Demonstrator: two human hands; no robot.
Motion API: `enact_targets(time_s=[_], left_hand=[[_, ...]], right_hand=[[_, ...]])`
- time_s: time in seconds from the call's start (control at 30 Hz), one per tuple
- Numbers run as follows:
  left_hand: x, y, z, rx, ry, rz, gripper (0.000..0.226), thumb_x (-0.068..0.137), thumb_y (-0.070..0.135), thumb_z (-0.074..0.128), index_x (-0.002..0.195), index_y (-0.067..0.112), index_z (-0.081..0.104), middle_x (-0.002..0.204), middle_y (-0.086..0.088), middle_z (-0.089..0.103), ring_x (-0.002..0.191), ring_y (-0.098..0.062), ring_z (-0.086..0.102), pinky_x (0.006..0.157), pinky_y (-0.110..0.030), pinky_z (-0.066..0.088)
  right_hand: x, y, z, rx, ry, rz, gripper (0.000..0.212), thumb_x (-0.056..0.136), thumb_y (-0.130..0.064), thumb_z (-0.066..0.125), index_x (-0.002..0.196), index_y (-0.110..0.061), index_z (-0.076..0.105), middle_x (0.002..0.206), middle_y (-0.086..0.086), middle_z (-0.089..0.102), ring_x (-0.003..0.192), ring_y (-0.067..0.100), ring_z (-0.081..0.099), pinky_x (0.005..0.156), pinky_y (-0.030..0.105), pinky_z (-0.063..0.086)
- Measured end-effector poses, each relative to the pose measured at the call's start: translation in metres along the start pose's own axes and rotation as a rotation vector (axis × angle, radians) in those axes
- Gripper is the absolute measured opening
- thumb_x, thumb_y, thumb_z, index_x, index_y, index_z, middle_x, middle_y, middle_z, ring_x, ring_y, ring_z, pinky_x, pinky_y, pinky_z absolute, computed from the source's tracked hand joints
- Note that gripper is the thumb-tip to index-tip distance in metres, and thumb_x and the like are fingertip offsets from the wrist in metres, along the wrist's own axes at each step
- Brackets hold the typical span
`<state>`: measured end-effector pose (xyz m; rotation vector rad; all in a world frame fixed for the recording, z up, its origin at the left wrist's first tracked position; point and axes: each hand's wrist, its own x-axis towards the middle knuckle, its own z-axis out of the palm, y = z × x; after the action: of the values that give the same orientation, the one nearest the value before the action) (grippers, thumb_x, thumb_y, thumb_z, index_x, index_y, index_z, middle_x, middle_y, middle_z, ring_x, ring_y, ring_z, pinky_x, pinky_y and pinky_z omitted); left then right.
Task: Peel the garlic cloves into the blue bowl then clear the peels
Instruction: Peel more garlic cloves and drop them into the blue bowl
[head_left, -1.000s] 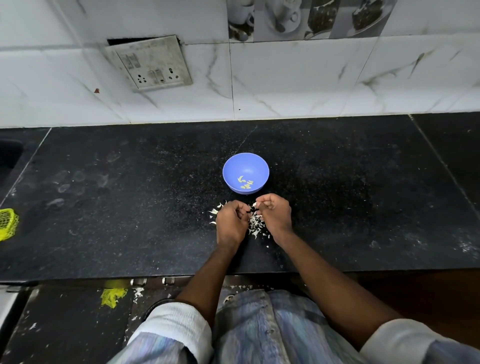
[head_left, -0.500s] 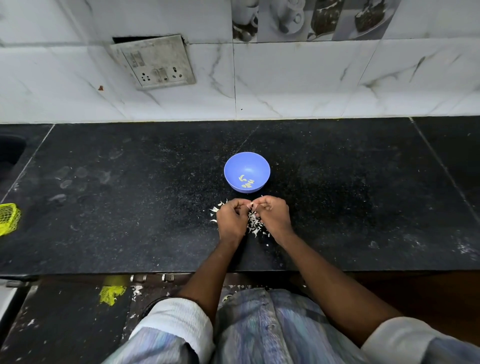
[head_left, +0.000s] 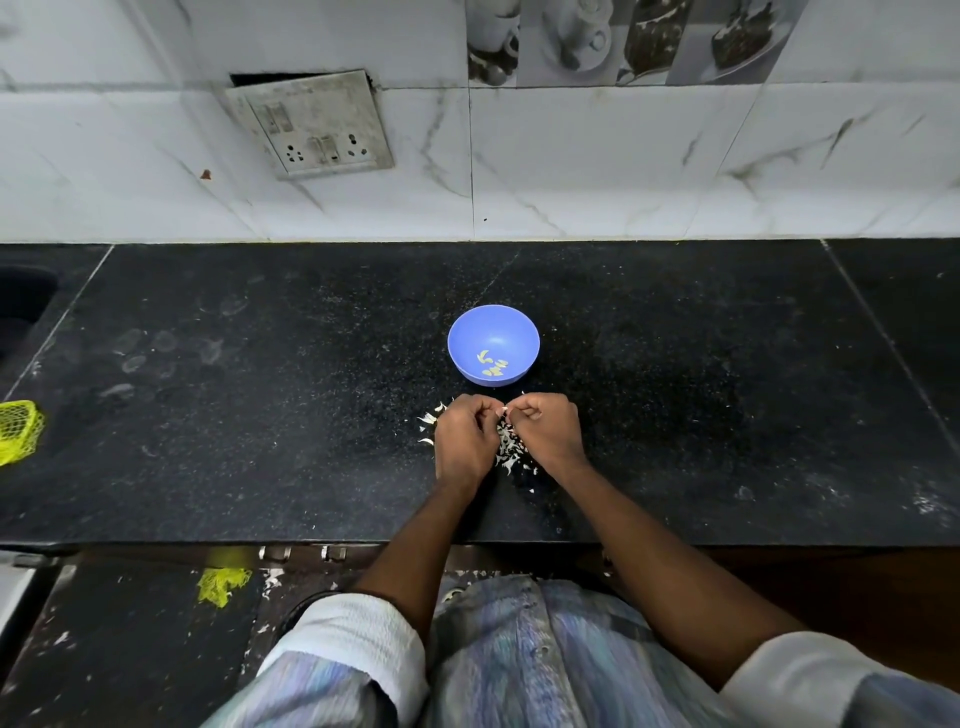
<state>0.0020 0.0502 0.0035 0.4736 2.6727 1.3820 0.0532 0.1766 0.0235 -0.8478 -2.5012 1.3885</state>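
Your left hand (head_left: 466, 441) and right hand (head_left: 545, 431) sit close together over the black speckled stone counter (head_left: 260, 415), just in front of the small round blue plastic bowl (head_left: 493, 344). Both hands have fingers curled in, fingertips meeting at a tiny pale piece, the garlic clove (head_left: 503, 411), pinched between them; it's too small to tell how much skin is on it. The bowl stands upright near the counter's middle, holding a few peeled pale yellowish cloves (head_left: 491, 364) at its bottom. A scatter of white papery garlic peels (head_left: 506, 449) lies on the counter under and between your hands, with a few more flakes just left of the left hand. On the far left edge there's a yellow mesh net bag (head_left: 18, 431). On the white marble-look tiled wall (head_left: 623, 171) behind the counter, a grimy metal switch and socket plate (head_left: 311, 124) hangs tilted. A yellow scrap (head_left: 223, 584) lies below the counter edge, bottom left.
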Motion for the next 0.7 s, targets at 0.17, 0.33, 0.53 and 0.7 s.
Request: enact_targets(time_s=[0.17,0.33,0.53,0.7], left_hand=[[0.000,0.001,0.001,0.086,-0.014,0.058,0.015,0.092,0.011,0.067,0.094,0.022,0.078,0.092,0.008,0.073,0.082,-0.012,0.066,0.073,-0.030,0.053],[0.002,-0.001,0.003,0.089,-0.032,0.049,0.023,0.089,0.007,0.064,0.093,0.023,0.079,0.087,0.010,0.076,0.077,-0.012,0.067,0.071,-0.028,0.053],[0.005,-0.004,0.003,-0.087,-0.044,-0.071,0.019,0.091,0.006,0.071,0.086,0.022,0.081,0.072,0.013,0.073,0.062,-0.001,0.062,0.065,-0.022,0.051],[0.010,-0.007,0.004,-0.321,-0.077,-0.161,0.016,0.095,0.005,0.072,0.088,0.015,0.081,0.076,0.003,0.078,0.069,-0.010,0.071,0.074,-0.037,0.063]], right_hand=[[0.000,-0.008,-0.004,-0.076,0.021,-0.012,0.010,0.082,-0.021,0.076,0.074,-0.016,0.079,0.065,-0.011,0.072,0.064,0.002,0.067,0.067,0.027,0.054],[0.002,-0.007,-0.006,-0.037,-0.007,0.011,0.025,0.076,-0.031,0.079,0.060,-0.013,0.074,0.055,-0.006,0.068,0.055,0.005,0.065,0.060,0.029,0.054],[0.006,-0.008,-0.005,0.202,-0.041,0.139,0.020,0.071,-0.020,0.082,0.058,-0.008,0.073,0.054,0.007,0.069,0.050,0.012,0.062,0.058,0.031,0.055],[0.008,-0.008,-0.005,0.392,-0.090,0.223,0.009,0.077,-0.010,0.077,0.070,-0.003,0.077,0.066,0.017,0.073,0.058,0.016,0.063,0.060,0.027,0.053]])
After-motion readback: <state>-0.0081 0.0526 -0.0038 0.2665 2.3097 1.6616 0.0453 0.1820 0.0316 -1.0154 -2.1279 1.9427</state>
